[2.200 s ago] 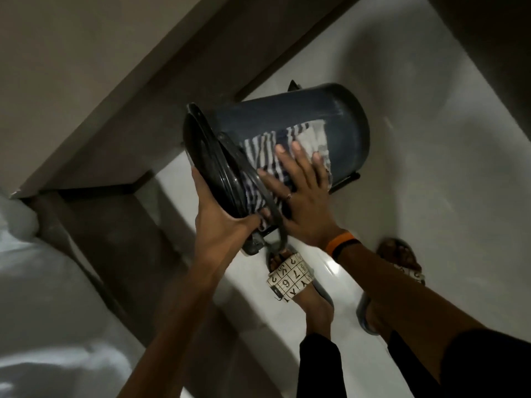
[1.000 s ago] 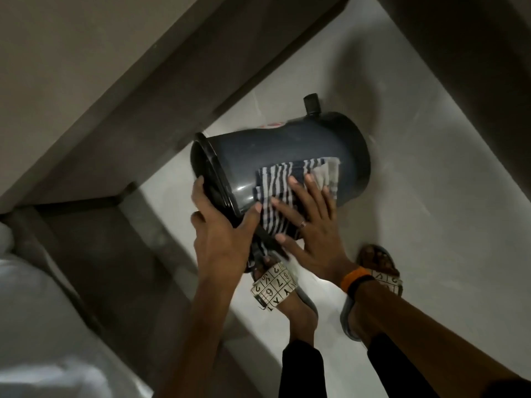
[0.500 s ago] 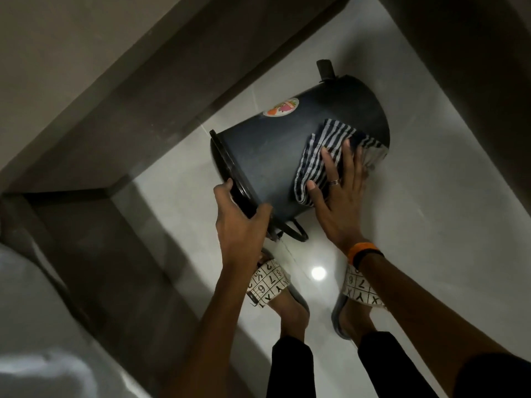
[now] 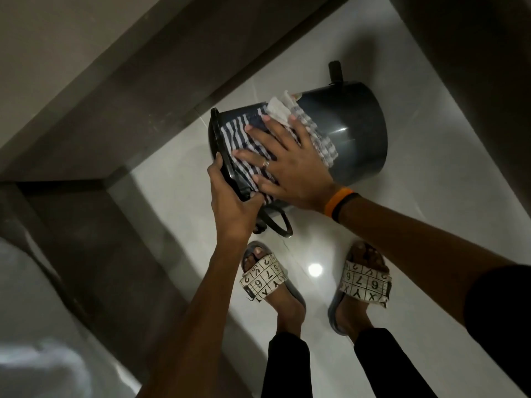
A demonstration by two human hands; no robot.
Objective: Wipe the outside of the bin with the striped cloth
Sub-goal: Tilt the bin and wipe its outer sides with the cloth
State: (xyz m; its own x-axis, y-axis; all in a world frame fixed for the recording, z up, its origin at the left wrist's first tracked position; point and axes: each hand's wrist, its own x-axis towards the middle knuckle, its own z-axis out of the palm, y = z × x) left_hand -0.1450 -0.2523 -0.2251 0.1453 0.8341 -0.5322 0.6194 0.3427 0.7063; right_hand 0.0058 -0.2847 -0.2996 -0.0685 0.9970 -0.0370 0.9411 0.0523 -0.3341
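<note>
A dark grey round bin [image 4: 353, 133] is tilted on its side above the pale floor, its rim toward me at the left. My left hand [image 4: 230, 202] grips that rim and lid edge. The blue-and-white striped cloth [image 4: 244, 133] is spread over the upper side of the bin, near the rim. My right hand [image 4: 290, 165] lies flat on the cloth with fingers spread, pressing it against the bin wall. A wire handle [image 4: 275, 225] hangs below the rim. The bin's pedal [image 4: 335, 70] sticks out at the far end.
My two feet in patterned slides [image 4: 263, 278] [image 4: 365, 280] stand on glossy white tiles [image 4: 431, 225] just below the bin. A dark step or ledge [image 4: 138, 90] runs diagonally along the left. White fabric [image 4: 34, 340] fills the lower left corner.
My right hand has slid the cloth from the bin's far end back toward the rim. The bin has turned, hiding its sticker under the cloth, and my left hand still holds the rim.
</note>
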